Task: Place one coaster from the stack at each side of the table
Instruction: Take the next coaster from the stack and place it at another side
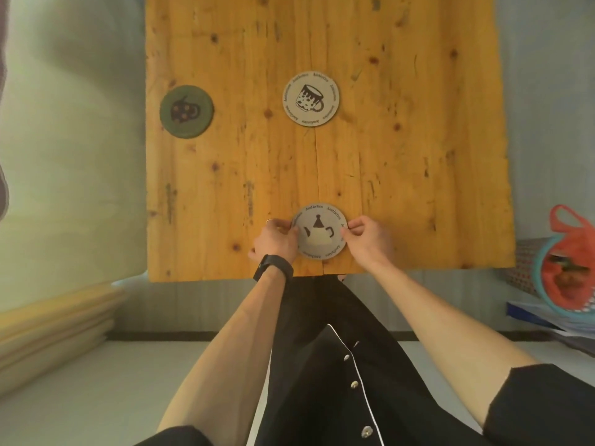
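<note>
Two hands pinch a grey teapot coaster at the near edge of a wooden table, the left hand gripping its left rim, the right hand its right rim. A cup coaster lies mid-table, well apart, and a green coaster sits at the left side.

Your single head camera looks steeply down from above your chest, close over the near edge of the orange knotty-pine wooden tabletop.
</note>
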`<action>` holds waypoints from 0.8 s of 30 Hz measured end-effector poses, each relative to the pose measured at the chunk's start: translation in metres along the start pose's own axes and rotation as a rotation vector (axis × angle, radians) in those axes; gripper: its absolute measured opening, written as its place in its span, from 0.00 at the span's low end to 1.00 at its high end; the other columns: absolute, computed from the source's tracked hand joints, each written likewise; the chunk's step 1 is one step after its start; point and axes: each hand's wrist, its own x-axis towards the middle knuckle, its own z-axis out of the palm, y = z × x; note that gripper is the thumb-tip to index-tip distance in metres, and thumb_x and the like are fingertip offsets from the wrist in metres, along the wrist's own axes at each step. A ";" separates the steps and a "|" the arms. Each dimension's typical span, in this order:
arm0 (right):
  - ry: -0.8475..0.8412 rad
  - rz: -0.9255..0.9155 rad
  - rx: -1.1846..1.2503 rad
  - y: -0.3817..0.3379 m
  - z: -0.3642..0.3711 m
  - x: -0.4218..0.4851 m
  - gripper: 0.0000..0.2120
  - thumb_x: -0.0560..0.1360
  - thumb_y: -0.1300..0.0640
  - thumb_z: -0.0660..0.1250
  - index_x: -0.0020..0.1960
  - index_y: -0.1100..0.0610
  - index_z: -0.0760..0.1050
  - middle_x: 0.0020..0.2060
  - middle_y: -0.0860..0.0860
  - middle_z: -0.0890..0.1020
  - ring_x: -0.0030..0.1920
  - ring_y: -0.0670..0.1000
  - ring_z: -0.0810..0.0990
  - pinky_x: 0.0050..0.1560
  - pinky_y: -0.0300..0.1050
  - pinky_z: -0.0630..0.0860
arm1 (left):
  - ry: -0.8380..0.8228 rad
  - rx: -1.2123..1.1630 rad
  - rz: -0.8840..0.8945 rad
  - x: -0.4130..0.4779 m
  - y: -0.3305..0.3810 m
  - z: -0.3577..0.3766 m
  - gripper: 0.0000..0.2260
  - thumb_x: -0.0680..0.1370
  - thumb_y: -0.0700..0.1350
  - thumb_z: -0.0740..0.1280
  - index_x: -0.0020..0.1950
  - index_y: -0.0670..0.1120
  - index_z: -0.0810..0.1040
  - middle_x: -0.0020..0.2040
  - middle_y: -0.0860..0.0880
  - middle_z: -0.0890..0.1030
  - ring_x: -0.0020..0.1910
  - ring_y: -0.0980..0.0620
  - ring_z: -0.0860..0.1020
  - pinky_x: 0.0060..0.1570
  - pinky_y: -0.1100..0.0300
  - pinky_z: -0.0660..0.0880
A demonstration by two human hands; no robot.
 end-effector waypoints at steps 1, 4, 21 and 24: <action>0.010 0.000 0.003 0.001 0.001 -0.002 0.05 0.77 0.47 0.71 0.47 0.44 0.74 0.37 0.36 0.76 0.37 0.34 0.74 0.31 0.34 0.66 | -0.006 0.011 0.008 -0.001 -0.001 0.000 0.06 0.74 0.56 0.67 0.48 0.57 0.76 0.45 0.55 0.83 0.53 0.47 0.79 0.62 0.46 0.62; 0.018 0.010 0.008 -0.002 0.001 -0.004 0.05 0.77 0.48 0.71 0.47 0.45 0.74 0.39 0.39 0.78 0.39 0.41 0.78 0.32 0.35 0.67 | -0.013 0.038 0.017 -0.001 0.003 -0.004 0.06 0.74 0.56 0.67 0.47 0.56 0.75 0.48 0.53 0.84 0.55 0.46 0.79 0.61 0.47 0.61; 0.051 -0.068 -0.082 -0.005 -0.003 -0.007 0.07 0.77 0.48 0.70 0.47 0.49 0.73 0.37 0.39 0.76 0.39 0.43 0.77 0.32 0.37 0.68 | 0.018 0.241 0.173 0.005 -0.004 -0.002 0.10 0.75 0.57 0.67 0.53 0.56 0.73 0.49 0.51 0.83 0.55 0.45 0.78 0.65 0.42 0.59; 0.061 -0.150 -0.126 0.001 -0.003 -0.011 0.08 0.78 0.49 0.68 0.49 0.51 0.72 0.44 0.47 0.77 0.45 0.48 0.76 0.40 0.42 0.71 | 0.063 0.300 0.348 0.003 -0.009 0.002 0.11 0.78 0.53 0.65 0.59 0.54 0.72 0.56 0.49 0.80 0.58 0.43 0.75 0.62 0.43 0.62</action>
